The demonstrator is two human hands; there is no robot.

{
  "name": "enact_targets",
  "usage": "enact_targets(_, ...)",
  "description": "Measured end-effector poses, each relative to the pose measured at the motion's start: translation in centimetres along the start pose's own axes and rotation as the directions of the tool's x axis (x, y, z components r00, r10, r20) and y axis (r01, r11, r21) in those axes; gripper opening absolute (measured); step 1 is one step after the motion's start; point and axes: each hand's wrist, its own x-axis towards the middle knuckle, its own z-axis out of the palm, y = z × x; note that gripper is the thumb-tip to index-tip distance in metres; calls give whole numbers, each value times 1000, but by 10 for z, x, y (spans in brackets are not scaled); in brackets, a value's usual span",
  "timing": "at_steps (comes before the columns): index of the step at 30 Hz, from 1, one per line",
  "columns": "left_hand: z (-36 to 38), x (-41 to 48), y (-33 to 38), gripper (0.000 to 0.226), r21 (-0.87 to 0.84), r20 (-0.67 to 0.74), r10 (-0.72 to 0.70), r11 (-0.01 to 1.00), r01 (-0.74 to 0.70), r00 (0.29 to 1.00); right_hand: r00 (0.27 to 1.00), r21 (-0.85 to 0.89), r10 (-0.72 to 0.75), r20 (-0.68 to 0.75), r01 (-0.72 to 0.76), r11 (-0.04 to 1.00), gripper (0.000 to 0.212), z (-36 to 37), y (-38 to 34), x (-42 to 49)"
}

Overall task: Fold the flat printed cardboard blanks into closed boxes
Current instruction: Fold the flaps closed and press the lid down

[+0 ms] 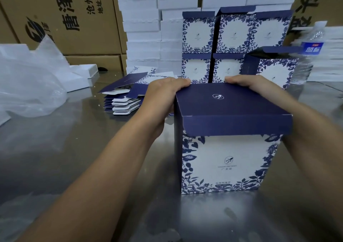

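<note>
Left grip and right grip clutch the box by its far top corners, probably bracing it to tuck the flap.

Upright box on the table, right of centre, with the left hand and right hand at its far top corners. Behind-left: stack of flat blanks; farther left, plastic bag. Behind: folded boxes in two tiers, in front of stacked foam slabs. Right: water bottle.
</note>
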Motion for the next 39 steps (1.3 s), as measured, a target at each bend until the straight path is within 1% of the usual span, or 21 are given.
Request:
enact_targets(2,0,-2,-3,19,-12,-37,-2,1000,1,999,998,93,12,-65,-6,996,21,0,8,0)
enact_targets(4,0,-4,-6,34,-49,-61,-10,999,7,998,989,179,50,-140,-24,984,25,1,15,-5)
enact_targets(6,1,-5,-6,46,-97,-81,2,995,-10,997,987,247,57,-154,-17,969,22,5,18,-8)
enact_targets(7,1,-6,-5,47,-110,-99,15,994,-26,995,986,280,53,-157,-7,960,21,7,19,-10)
enact_targets(11,0,-7,-4,38,-114,-145,75,989,-92,987,983,302,41,-177,14,953,21,9,20,-15)
enact_targets(13,-1,-10,-7,31,-123,-165,127,981,-148,978,984,323,32,-176,27,946,20,9,20,-17)
enact_targets(16,-1,-15,-8,20,-89,-207,218,967,-241,954,982,366,15,-189,56,929,19,8,20,-21)
enact_targets(18,-1,-18,-8,19,-95,-162,234,963,-251,959,982,393,29,-189,48,918,19,6,19,-24)
enact_targets(21,0,-20,-8,20,-137,5,205,970,-202,979,974,450,45,-224,63,891,18,2,19,-27)
enact_targets(24,4,-21,-11,11,-203,164,208,964,-174,964,953,534,68,-297,107,839,21,-4,22,-30)
enact_targets(26,5,-21,-13,19,-258,232,230,951,-168,945,936,583,79,-343,146,799,22,-6,24,-31)
enact_targets(28,5,-23,-14,27,-284,285,279,938,-198,917,922,602,83,-378,176,779,23,-8,26,-29)
enact_targets(29,4,-24,-15,34,-267,299,307,936,-230,903,918,597,79,-390,187,780,23,-8,27,-28)
enact_targets(30,3,-24,-15,37,-226,303,333,935,-272,893,915,588,70,-397,195,785,24,-8,29,-27)
enact_targets(32,2,-24,-16,28,-85,291,370,929,-361,882,910,559,35,-413,223,799,29,-7,33,-23)
enact_targets(34,3,-24,-17,20,28,252,389,912,-409,886,886,499,-35,-463,292,816,31,-6,36,-17)
enact_targets(35,4,-23,-18,18,62,225,399,905,-421,889,862,457,-78,-501,341,822,30,-5,37,-16)
enact_targets(37,4,-21,-20,17,138,173,450,869,-474,876,789,366,-189,-584,464,807,23,-5,34,-15)
enact_targets(38,4,-20,-21,18,183,154,477,847,-499,865,752,317,-266,-604,533,785,19,-5,32,-16)
enact_targets(39,3,-18,-22,20,228,136,503,822,-521,853,718,259,-367,-591,599,758,15,-4,30,-18)
